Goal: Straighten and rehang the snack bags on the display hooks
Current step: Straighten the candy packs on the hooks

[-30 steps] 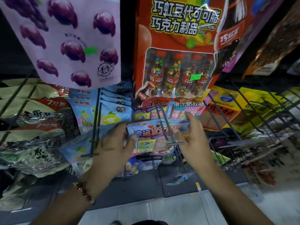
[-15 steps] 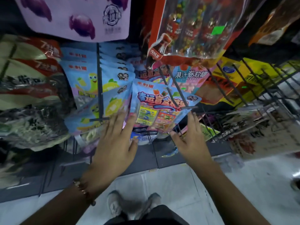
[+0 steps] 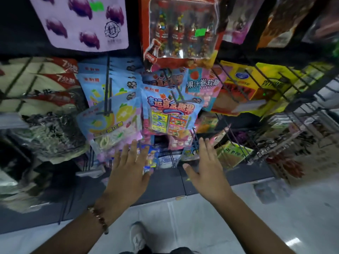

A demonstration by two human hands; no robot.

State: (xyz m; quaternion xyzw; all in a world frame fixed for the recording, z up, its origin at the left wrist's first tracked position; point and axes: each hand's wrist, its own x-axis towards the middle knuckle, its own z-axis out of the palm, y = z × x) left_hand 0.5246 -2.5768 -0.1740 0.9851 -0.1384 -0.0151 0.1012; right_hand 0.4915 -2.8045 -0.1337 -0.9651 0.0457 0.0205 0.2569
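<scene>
A blue candy bag with colourful lettering (image 3: 170, 110) hangs on a double wire hook (image 3: 176, 92) in the middle of the rack. Left of it a pale blue bag with yellow fruit (image 3: 110, 125) hangs tilted on another hook (image 3: 107, 99). My left hand (image 3: 128, 171) is spread flat just below the tilted bag, fingers apart, holding nothing. My right hand (image 3: 205, 169) is open too, below and right of the candy bag, not touching it. Small bags (image 3: 152, 160) on lower hooks show between my hands.
A purple plum bag (image 3: 82, 22) and a red bottle-candy pack (image 3: 181, 32) hang above. Green and red nut bags (image 3: 38, 85) fill the left, yellow bags (image 3: 256, 83) the right. Bare wire hooks (image 3: 286, 114) jut out at right. Below are a dark base shelf (image 3: 165, 186) and white floor.
Both hands let go of the blue candy bag, which now hangs on its hook, and dropped below it with fingers spread. The view tilted downward.
</scene>
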